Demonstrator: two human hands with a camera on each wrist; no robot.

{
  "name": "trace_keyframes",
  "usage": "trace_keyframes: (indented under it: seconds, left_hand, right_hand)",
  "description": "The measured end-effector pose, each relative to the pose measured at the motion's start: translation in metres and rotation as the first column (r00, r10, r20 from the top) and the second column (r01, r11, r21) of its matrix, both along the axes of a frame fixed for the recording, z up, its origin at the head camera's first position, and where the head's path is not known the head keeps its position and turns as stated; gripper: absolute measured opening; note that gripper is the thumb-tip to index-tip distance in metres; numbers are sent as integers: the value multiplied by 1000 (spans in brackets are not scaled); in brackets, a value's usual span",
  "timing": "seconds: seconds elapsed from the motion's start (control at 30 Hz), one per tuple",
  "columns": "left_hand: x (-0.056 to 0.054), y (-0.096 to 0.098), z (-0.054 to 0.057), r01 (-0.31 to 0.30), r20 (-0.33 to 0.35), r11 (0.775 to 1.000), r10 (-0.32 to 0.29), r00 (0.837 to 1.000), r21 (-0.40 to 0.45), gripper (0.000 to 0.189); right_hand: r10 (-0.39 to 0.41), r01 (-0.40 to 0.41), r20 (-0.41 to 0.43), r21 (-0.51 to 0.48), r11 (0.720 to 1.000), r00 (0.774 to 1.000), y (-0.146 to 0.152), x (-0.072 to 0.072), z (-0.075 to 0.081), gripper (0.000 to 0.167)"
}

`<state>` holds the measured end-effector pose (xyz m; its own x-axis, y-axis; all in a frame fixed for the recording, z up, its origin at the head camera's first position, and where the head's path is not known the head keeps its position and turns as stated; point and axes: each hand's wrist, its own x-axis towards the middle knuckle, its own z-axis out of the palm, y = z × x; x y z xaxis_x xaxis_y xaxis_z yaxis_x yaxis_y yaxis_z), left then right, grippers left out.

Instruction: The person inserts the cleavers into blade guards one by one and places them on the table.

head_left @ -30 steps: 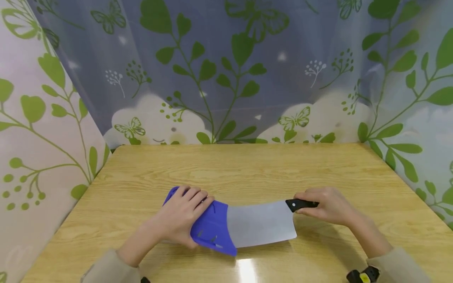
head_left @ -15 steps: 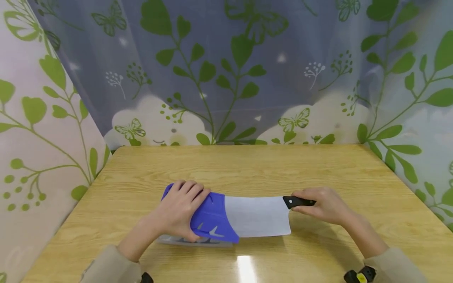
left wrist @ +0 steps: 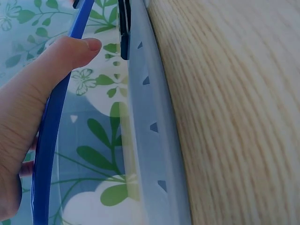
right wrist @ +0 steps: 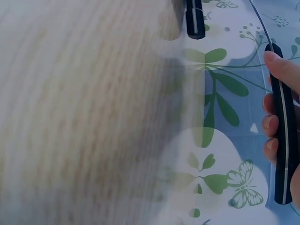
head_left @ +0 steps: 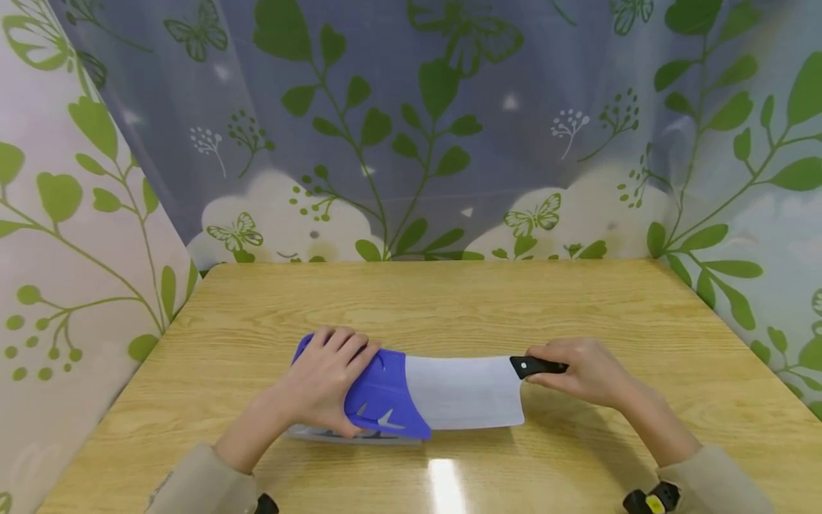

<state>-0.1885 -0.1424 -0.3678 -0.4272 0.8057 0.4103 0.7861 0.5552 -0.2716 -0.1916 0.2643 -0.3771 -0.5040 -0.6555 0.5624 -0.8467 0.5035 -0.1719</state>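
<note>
My left hand (head_left: 327,378) grips a blue panel (head_left: 388,382) with cut-out slots, fingers over its far edge and thumb at the near edge. From its right side extends the broad metal blade of a cleaver (head_left: 465,394). The blade's left end is hidden at the panel; I cannot tell whether it is inside. My right hand (head_left: 587,371) pinches the cleaver's black handle (right wrist: 281,126), fingers curled round it in the right wrist view. A pale plastic piece (left wrist: 152,103) with notches lies under the panel, mostly hidden in the head view.
All of this is over a wood-grain table (head_left: 437,307). Behind it hangs a blue patterned curtain (head_left: 398,143). The right wrist view shows a dark round-ended object (right wrist: 195,21) of unclear kind. A small black device (head_left: 651,500) sits at the right sleeve.
The near edges of the panel and blade have risen, and more of the pale piece shows below. The cleaver has shifted slightly left with my right hand. Both grips stay the same.
</note>
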Motion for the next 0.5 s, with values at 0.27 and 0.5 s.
trace_keyframes:
  seconds: [0.27, 0.5]
  left_hand:
    - [-1, 1, -3, -9, 3, 1000, 9, 1000, -15, 108]
    - [0, 2, -7, -23, 10, 1000, 23, 1000, -4, 108]
  right_hand:
    - [-35, 34, 24, 29, 999, 999, 0, 2, -1, 32]
    - [-4, 4, 14, 4, 1000, 1000, -3, 3, -2, 29]
